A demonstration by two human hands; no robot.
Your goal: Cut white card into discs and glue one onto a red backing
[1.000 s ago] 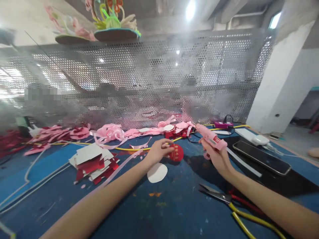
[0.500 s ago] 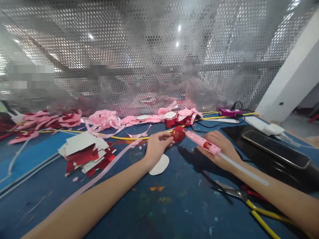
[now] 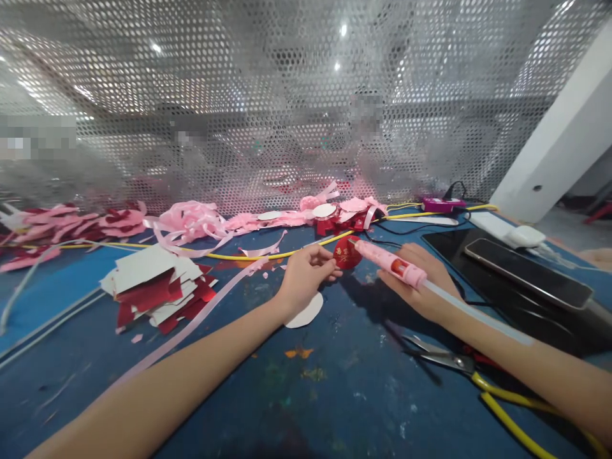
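My left hand (image 3: 303, 280) pinches a small round red disc (image 3: 345, 253) with gold print, held upright just above the blue table (image 3: 296, 408). My right hand (image 3: 421, 284) grips a pink glue gun (image 3: 389, 262) with a pale glue stick (image 3: 478, 314) running back along my forearm. The gun's tip touches the top right edge of the disc. A white paper circle (image 3: 306, 312) lies on the table under my left wrist.
A pile of red and white card pieces (image 3: 153, 290) lies at left. Pink ribbon scraps (image 3: 191, 223) and a yellow cord (image 3: 248, 256) run along the perforated metal screen (image 3: 287, 115). Yellow-handled scissors (image 3: 468, 370) lie near my right forearm. A phone (image 3: 528, 273) lies at right.
A second ago the gun was held upright, away from the disc; it has swung down so its tip meets the disc. The view has tilted downward.
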